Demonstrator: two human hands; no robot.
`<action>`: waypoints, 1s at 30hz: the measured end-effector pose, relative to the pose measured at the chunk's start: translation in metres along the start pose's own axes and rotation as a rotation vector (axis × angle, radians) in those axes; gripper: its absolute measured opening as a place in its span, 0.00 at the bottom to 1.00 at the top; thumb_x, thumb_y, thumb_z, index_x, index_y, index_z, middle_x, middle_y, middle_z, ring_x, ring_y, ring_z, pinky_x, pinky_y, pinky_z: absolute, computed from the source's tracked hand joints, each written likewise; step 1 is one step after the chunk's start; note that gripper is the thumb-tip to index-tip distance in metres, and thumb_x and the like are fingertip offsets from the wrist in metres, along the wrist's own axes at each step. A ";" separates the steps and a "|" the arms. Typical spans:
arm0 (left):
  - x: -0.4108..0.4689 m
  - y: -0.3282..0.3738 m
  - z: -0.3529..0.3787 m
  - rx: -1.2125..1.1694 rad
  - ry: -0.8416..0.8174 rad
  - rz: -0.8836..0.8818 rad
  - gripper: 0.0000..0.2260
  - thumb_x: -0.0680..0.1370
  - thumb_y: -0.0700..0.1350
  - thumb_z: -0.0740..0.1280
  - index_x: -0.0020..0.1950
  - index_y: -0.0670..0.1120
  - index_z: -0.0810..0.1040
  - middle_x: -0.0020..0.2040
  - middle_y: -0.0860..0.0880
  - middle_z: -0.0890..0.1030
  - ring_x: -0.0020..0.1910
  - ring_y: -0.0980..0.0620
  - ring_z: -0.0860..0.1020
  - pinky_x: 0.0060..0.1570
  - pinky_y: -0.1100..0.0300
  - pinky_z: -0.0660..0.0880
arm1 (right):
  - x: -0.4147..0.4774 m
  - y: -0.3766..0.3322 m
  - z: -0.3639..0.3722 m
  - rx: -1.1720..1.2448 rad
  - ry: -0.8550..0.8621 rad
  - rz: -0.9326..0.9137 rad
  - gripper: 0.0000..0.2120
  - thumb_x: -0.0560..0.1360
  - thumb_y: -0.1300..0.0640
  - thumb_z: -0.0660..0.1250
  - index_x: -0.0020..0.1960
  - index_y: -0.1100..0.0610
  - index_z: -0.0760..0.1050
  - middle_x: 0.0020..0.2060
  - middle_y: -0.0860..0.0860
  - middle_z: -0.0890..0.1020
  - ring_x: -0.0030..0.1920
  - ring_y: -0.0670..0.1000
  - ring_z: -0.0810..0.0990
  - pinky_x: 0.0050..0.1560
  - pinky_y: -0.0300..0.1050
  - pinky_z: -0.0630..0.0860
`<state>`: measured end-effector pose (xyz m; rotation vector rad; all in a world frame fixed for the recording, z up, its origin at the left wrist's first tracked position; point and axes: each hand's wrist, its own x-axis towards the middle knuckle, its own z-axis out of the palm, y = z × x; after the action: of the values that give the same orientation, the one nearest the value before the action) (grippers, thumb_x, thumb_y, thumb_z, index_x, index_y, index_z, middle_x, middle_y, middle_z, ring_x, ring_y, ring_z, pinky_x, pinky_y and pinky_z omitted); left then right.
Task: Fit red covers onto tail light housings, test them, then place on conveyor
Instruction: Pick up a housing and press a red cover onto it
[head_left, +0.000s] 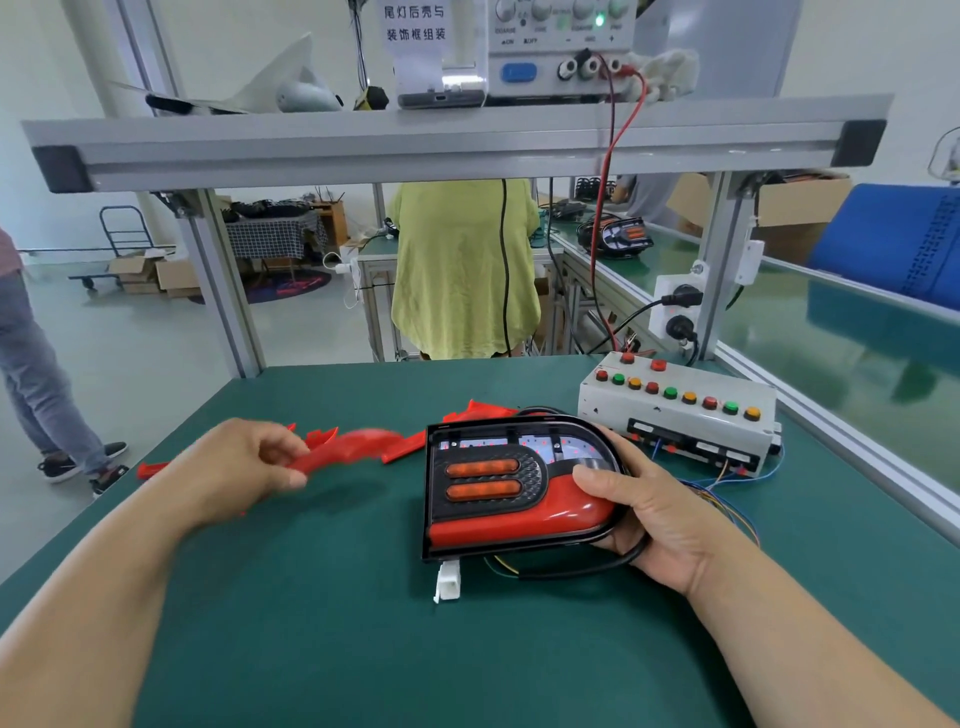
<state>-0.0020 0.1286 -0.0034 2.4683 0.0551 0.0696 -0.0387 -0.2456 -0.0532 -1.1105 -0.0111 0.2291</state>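
my left hand (244, 462) pinches a thin, blurry red cover (353, 447); right hand (639, 512) grips the glossy D-shaped tail light housing (514, 488).

Above me the shelf (457, 140) carries a power supply (561, 52) right of its middle, a paper sign (415, 26) just left. A person in a green shirt (462, 270) stands beyond it.

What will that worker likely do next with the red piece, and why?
Probably carry the red cover in the left hand over to the housing held by the right hand; its upper LED section looks uncovered.
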 end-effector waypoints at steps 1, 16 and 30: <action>-0.001 0.004 0.001 -0.101 0.047 0.039 0.12 0.72 0.37 0.76 0.40 0.56 0.84 0.39 0.50 0.85 0.37 0.51 0.79 0.37 0.57 0.73 | 0.000 0.000 0.000 0.000 -0.001 -0.004 0.32 0.61 0.63 0.77 0.64 0.49 0.78 0.58 0.56 0.84 0.49 0.58 0.85 0.49 0.61 0.81; -0.033 0.092 0.082 -0.203 0.165 0.619 0.15 0.77 0.34 0.70 0.59 0.48 0.84 0.49 0.51 0.77 0.52 0.54 0.76 0.56 0.69 0.69 | -0.001 0.003 0.009 -0.044 -0.103 -0.023 0.33 0.65 0.65 0.76 0.68 0.50 0.76 0.63 0.57 0.81 0.60 0.64 0.79 0.58 0.64 0.76; -0.039 0.098 0.081 -0.134 0.175 0.702 0.15 0.77 0.33 0.70 0.60 0.48 0.84 0.47 0.51 0.75 0.52 0.54 0.73 0.55 0.72 0.67 | -0.003 0.003 0.015 -0.049 -0.127 -0.061 0.34 0.63 0.67 0.77 0.68 0.52 0.76 0.60 0.59 0.82 0.54 0.60 0.83 0.53 0.58 0.80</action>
<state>-0.0331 -0.0003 -0.0070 2.2280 -0.7166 0.5677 -0.0439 -0.2317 -0.0489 -1.1409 -0.1641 0.2457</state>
